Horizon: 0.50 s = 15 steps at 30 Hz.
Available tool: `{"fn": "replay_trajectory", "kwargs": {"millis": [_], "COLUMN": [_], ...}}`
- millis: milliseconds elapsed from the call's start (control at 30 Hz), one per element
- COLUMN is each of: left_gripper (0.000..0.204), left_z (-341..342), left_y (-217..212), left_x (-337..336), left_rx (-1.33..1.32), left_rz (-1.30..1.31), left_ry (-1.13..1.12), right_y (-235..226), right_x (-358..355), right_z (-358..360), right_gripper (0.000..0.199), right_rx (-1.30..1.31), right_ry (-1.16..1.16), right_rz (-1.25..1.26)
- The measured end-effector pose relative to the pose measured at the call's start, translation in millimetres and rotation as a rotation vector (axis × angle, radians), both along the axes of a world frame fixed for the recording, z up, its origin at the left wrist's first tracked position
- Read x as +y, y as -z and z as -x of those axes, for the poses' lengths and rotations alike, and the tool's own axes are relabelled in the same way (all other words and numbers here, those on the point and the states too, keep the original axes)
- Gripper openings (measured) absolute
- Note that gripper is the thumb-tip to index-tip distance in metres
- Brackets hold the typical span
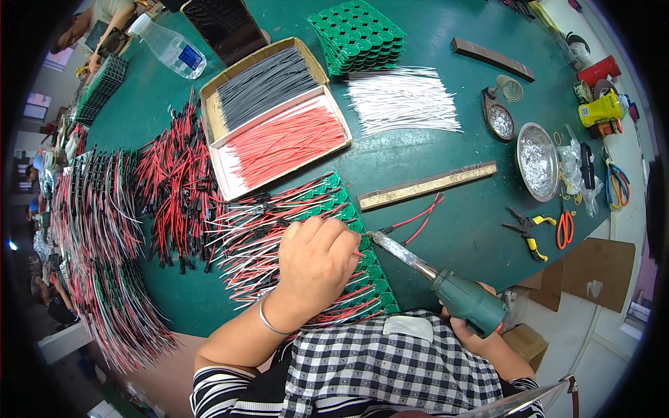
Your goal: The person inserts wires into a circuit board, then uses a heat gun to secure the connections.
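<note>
My right hand (463,327) grips a green-handled soldering iron (468,296). Its metal tip meets the right part of a green circuit board panel (380,282) made of joined round boards. Over that panel my left hand (317,258) is closed, with a short bit of red wire (359,253) showing at its fingertips. Red, white and black wires (251,258) fan out leftward from the panel, partly hidden under my left hand and wrist. A loose pair of red and black wires (423,217) lies just beyond the iron's tip.
A box of black and red wires (204,115), white wires (403,101) and stacked green boards (359,35) stand beyond. Wired boards (104,216) pile up left. Rightward are a metal bar (426,185), a metal bowl (538,161), pliers (529,233) and scissors (565,226).
</note>
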State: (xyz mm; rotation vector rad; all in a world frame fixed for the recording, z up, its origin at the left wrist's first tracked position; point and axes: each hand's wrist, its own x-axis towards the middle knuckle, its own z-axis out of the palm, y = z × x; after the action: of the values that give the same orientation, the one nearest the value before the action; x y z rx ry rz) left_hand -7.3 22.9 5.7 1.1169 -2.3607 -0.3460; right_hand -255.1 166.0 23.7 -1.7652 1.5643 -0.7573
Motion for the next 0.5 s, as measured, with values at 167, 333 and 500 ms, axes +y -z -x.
{"fn": "replay_trajectory", "kwargs": {"millis": [167,333,500], "left_gripper": [0.016,0.016,0.016], "left_z": [1.1,1.0,1.4], "left_y": [-0.7,1.0,0.3], "left_x": [0.1,-0.2,1.7], "left_rx": [0.000,-0.005,-0.001], "left_rz": [0.009,0.013,0.002], "left_ry": [0.003,-0.004,-0.003], "right_y": [-1.4,-11.8,-15.7], "right_x": [2.7,-7.4,-5.6], "right_z": [0.4,8.2,5.2], "right_gripper": [0.018,0.019,0.018], "right_rx": [0.010,0.071,-0.038], "right_ry": [0.008,-0.116,-0.057], "right_rz": [-0.005,-0.042,-0.119]}}
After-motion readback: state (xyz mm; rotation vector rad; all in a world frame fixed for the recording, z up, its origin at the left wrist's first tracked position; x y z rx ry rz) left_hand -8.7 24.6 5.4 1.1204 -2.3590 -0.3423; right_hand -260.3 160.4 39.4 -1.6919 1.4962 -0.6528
